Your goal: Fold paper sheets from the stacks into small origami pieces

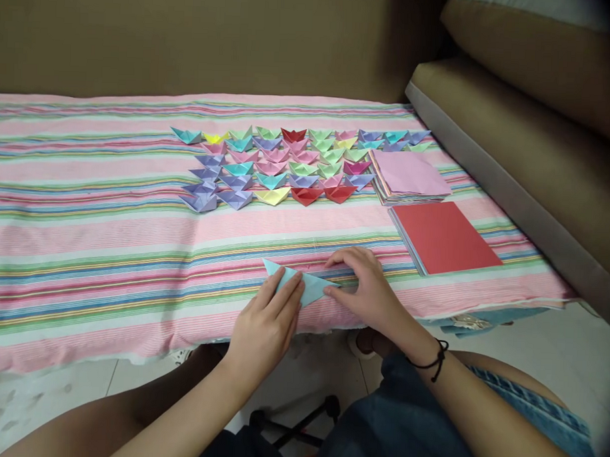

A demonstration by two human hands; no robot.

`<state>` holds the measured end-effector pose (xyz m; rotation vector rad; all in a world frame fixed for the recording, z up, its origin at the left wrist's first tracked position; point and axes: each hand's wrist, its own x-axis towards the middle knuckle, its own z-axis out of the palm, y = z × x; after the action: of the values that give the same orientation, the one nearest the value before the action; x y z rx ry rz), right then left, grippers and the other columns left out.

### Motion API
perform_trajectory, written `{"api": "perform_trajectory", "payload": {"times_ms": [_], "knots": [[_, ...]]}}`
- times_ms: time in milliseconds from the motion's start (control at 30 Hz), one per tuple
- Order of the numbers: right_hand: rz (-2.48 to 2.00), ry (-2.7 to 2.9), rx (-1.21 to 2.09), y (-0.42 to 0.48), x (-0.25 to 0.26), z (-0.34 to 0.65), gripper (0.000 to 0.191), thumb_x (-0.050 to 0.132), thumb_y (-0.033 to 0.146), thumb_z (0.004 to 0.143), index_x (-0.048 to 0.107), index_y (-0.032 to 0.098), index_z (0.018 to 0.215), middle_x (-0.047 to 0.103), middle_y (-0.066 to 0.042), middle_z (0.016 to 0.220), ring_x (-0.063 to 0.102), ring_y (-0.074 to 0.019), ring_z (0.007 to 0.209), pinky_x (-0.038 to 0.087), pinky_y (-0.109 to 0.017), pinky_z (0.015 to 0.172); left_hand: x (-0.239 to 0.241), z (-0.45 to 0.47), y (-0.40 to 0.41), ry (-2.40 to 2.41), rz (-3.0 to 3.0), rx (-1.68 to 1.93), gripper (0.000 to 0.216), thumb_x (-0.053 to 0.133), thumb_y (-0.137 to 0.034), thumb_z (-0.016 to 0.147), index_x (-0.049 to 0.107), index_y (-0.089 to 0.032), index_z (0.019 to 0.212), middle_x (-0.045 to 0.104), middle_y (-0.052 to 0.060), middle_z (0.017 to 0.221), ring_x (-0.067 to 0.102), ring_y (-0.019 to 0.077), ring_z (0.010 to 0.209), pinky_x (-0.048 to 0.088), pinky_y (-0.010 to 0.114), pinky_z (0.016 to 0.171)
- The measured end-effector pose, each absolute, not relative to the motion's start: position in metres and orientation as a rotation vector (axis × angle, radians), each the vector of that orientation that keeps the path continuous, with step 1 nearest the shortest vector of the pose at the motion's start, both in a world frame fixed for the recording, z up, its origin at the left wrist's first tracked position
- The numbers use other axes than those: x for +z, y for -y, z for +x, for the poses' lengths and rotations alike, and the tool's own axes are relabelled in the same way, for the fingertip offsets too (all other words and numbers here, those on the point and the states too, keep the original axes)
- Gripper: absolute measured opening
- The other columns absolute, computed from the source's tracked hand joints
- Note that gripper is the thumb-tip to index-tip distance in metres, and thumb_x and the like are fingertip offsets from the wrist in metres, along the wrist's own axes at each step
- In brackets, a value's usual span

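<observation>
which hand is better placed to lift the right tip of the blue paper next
Likely the right hand: its thumb is by that tip, while the left hand lies across the left part of the blue paper.

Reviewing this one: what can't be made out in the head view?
In the head view:
Light-blue folded paper triangle: partly covered by the left hand.
Square red-topped paper stack: faces of lower sheets hidden by the top one.
Brown padded cushions: cut off by the right edge.
</observation>
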<state>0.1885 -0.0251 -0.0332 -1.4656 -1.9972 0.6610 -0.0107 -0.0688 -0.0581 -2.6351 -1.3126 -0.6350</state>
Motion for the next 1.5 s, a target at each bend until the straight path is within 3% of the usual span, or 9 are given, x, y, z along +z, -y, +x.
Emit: {"api": "perform_trajectory", "payload": {"times_ms": [400,500,600,800,1100,1300,1500], "knots": [[-1.384,1.976,0.783,0.019,-0.029,0.201,0.027,0.051,0.002,0.069,0.061,0.022,0.085,0.065,-0.004,0.096,0.052,-0.0256,0.102,0.037,-0.044,0.091,-0.056,-0.01,0.069,1.32,-2.645,-0.596,0.035,0.046,-0.013,0.089,0.056,-0.01,0.123,0.055,0.007,0.133,0.044,0.031,0.127,0.052,0.041,0.094],[-1.268,1.978,0.832,0.019,-0.025,0.201,0.031,0.045,0.003,0.077,0.066,0.024,0.087,0.066,-0.004,0.1,0.054,-0.023,0.103,0.039,-0.042,0.092,-0.056,-0.01,0.069,1.328,-2.656,-0.601,0.035,0.046,-0.014,0.089,0.057,-0.01,0.122,0.055,0.007,0.133,0.044,0.0308,0.127,0.052,0.041,0.094],[-1.156,2.051,0.751,0.02,-0.027,0.195,0.026,0.052,0.013,0.084,0.07,0.028,0.093,0.066,-0.003,0.106,0.054,-0.0227,0.106,0.038,-0.043,0.094,-0.055,-0.01,0.069,1.334,-2.666,-0.603,0.035,0.046,-0.014,0.089,0.056,-0.011,0.123,0.056,0.008,0.132,0.044,0.0307,0.127,0.052,0.041,0.095],[-1.17,2.235,0.524,0.02,-0.042,0.186,0.022,0.066,0.02,0.08,0.072,0.034,0.096,0.064,0.0,0.112,0.05,-0.0241,0.109,0.033,-0.045,0.095,-0.054,-0.011,0.069,1.374,-2.681,-0.622,0.036,0.046,-0.014,0.089,0.055,-0.013,0.124,0.055,0.008,0.132,0.043,0.0289,0.128,0.05,0.041,0.097],[-1.161,2.29,0.539,0.016,-0.046,0.191,0.042,0.049,0.007,0.086,0.069,0.04,0.103,0.064,0.003,0.114,0.048,-0.021,0.11,0.032,-0.044,0.095,-0.046,-0.008,0.069,1.307,-2.696,-0.43,0.045,0.05,-0.009,0.084,0.052,-0.018,0.128,0.058,0.009,0.124,0.045,0.0356,0.121,0.045,0.05,0.096],[-1.193,2.287,0.579,0.016,-0.046,0.191,0.043,0.049,0.005,0.082,0.07,0.037,0.101,0.062,0.002,0.117,0.046,-0.0221,0.113,0.03,-0.046,0.098,-0.042,0.0,0.074,1.295,-2.741,-0.271,0.049,0.052,-0.029,0.087,0.043,-0.028,0.135,0.051,0.014,0.128,0.036,0.0422,0.129,0.036,0.06,0.099],[-1.159,2.294,0.6,0.015,-0.045,0.192,0.033,0.055,0.013,0.085,0.07,0.037,0.102,0.062,0.001,0.117,0.047,-0.0225,0.113,0.031,-0.047,0.097,-0.039,0.003,0.075,1.4,-2.778,-0.413,0.048,0.053,-0.038,0.086,0.049,-0.024,0.131,0.052,0.016,0.126,0.037,0.0439,0.126,0.038,0.062,0.097]]}}
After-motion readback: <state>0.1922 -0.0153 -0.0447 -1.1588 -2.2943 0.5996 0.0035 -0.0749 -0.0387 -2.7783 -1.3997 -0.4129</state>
